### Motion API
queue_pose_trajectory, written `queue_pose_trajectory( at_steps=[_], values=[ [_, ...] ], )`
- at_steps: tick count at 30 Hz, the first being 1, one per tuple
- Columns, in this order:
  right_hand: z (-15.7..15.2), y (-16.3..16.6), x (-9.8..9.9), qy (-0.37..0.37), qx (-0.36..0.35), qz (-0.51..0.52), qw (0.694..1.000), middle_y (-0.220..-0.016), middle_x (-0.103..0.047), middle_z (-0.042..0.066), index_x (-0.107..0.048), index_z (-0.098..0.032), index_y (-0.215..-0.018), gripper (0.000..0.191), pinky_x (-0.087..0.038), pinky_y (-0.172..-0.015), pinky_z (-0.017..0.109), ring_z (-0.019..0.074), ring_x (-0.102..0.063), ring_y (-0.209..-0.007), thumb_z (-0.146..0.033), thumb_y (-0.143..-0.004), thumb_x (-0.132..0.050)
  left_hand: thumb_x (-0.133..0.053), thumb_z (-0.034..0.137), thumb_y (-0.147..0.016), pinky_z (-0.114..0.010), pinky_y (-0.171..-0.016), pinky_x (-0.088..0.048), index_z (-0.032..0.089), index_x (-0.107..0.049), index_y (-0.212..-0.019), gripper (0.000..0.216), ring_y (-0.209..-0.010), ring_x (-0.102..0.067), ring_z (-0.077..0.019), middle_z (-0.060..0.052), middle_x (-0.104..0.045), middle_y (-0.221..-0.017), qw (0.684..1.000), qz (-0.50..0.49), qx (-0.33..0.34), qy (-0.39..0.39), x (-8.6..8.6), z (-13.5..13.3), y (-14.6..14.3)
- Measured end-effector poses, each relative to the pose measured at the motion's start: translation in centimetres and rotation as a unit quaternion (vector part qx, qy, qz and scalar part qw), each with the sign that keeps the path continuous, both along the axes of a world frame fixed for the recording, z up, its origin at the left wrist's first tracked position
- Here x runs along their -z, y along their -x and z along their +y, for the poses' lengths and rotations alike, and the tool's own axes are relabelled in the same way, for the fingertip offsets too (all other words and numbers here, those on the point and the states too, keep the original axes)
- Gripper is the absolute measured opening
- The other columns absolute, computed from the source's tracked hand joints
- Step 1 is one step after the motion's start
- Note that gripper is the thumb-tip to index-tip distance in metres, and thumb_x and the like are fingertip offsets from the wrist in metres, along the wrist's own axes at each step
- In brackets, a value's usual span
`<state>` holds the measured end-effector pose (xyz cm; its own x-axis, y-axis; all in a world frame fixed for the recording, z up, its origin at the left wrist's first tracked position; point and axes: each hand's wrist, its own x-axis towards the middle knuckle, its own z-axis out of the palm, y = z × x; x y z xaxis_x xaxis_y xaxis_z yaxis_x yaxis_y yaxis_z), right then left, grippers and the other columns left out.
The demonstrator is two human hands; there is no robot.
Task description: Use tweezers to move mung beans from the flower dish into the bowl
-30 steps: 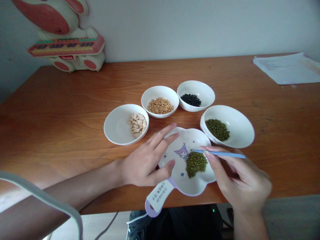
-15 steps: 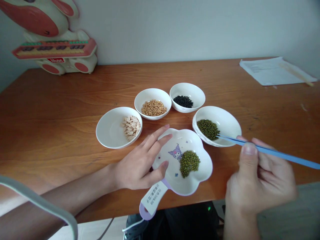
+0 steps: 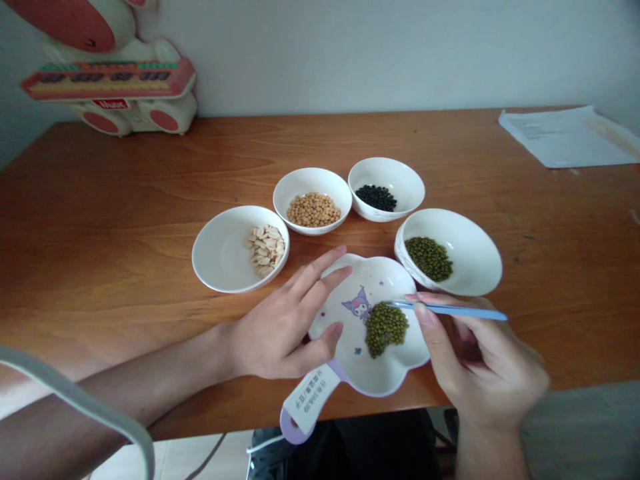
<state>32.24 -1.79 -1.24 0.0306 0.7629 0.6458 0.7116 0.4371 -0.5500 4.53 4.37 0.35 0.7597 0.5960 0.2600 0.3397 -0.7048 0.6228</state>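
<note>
A flower-shaped white plate [image 3: 373,377] with a cartoon print and a purple handle sits at the table's near edge, holding a pile of green mung beans [image 3: 385,327]. My left hand [image 3: 285,327] rests on the plate's left rim, fingers stretched, thumb on the rim. My right hand [image 3: 480,360] pinches blue tweezers [image 3: 450,310], whose tips reach the top of the bean pile. Whether a bean sits between the tips is too small to tell.
Four white bowls arc behind the plate: pale flat seeds [image 3: 240,250], yellow soybeans [image 3: 313,200], black beans [image 3: 386,189], green mung beans [image 3: 450,252]. A toy keyboard [image 3: 105,80] stands at the back left. Papers [image 3: 570,137] lie at the back right.
Half a second ago the tweezers' tips were at the green bean bowl on the right. My right hand has swung them back left to the pile on the plate. My left hand stayed put.
</note>
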Motion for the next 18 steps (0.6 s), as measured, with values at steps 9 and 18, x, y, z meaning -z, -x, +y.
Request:
queue_pose_trajectory(
  at_steps=[9,18],
  values=[
    [0.19,0.27,-0.3,0.009,-0.02,-0.01,1.0,-0.108,-0.085,0.001,-0.081,-0.025,-0.115,0.032,-0.067,-0.086,0.033,0.0185,-0.081,-0.091,-0.006,-0.09,-0.081,-0.056,0.025,-0.108,-0.06,-0.136,-0.04,0.009,-0.028,-0.167,0.067,-0.172,-0.027,-0.0404,-0.032,-0.023,-0.18,1.0,0.001,-0.001,-0.009,-0.11,0.06,0.08],
    [0.04,0.7,-0.23,-0.045,0.038,0.042,0.997,-0.1,-0.086,0.0,-0.082,-0.027,-0.116,0.035,-0.064,-0.075,0.034,0.019,-0.079,-0.081,-0.005,-0.089,-0.082,-0.055,0.026,-0.109,-0.057,-0.137,-0.039,0.007,-0.03,-0.166,0.065,-0.172,-0.027,-0.0399,-0.032,-0.023,-0.18,1.0,0.001,-0.003,-0.013,-0.12,-0.08,-0.06]
  ],
)
